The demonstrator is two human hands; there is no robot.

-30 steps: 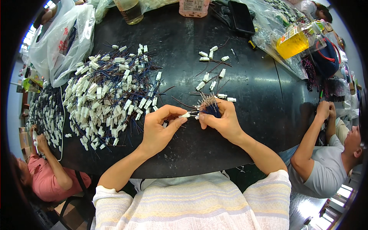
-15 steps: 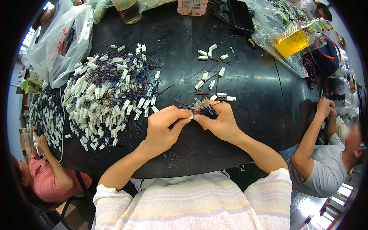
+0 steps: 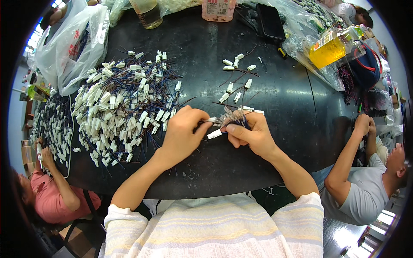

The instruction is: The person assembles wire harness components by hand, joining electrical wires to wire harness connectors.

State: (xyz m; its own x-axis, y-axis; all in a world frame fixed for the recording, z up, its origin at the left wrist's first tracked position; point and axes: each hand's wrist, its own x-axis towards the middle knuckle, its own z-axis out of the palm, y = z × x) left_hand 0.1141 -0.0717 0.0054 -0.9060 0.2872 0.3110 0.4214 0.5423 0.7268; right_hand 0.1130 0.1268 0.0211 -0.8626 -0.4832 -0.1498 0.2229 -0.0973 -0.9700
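Note:
Over the middle of the black table (image 3: 202, 172), my two hands nearly meet. My left hand (image 3: 183, 133) pinches a small white connector (image 3: 211, 120) between thumb and fingertips. A bundle of thin dark-blue wires (image 3: 241, 122) with pale terminal tips is gripped in my right hand (image 3: 257, 135), its tips toward my left hand. Just below the bundle, by my right fingertips, is another white connector (image 3: 214, 134); whether a finger touches it I cannot tell. To the left lies a big heap of white connectors (image 3: 107, 103) with dark wires.
Several loose wired connectors (image 3: 230, 88) lie beyond my hands. Farther back are a phone (image 3: 271, 21), a pink bottle (image 3: 218, 9) and a cup (image 3: 147, 13). A yellow bottle (image 3: 329, 49) stands right, a plastic bag (image 3: 71, 47) left. Co-workers sit on both sides.
A second white connector now shows below the wire bundle. My left hand has shifted slightly, and my right fingers have changed their grip on the wires. The view has shifted a little.

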